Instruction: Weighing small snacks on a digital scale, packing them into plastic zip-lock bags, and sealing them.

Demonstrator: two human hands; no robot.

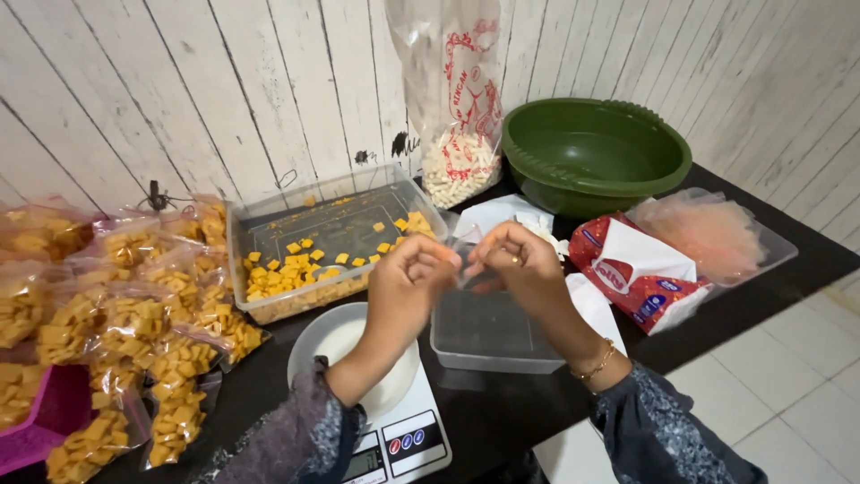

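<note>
- At the near edge of the table sits a white kitchen scale, its round pan empty and its display toward the person — placed so it reads at a glance.
- Above the scale and a small clear tub, the left hand and the right hand meet, fingertips pinched together on a thin clear plastic bag; both hands are narrowed onto its edge, seemingly to work the film apart. The bag hangs between them, hard to see.
- The small tub, just right of the scale, looks empty.
- Along the left edge lies a heap of filled snack bags of orange square crackers, spilling toward the near left corner — kept off to one side, away from the scale. A pink tray peeks out beneath them.
- Behind the scale, a large clear container holds loose orange crackers, within easy reach of both hands.
- To the right lies a red-and-white packet and beyond it a clear tub of pinkish film, perhaps spare bags.
- At the far edge, against the plank wall, a tall printed bag of pale snacks leans upright beside a green basin.
</note>
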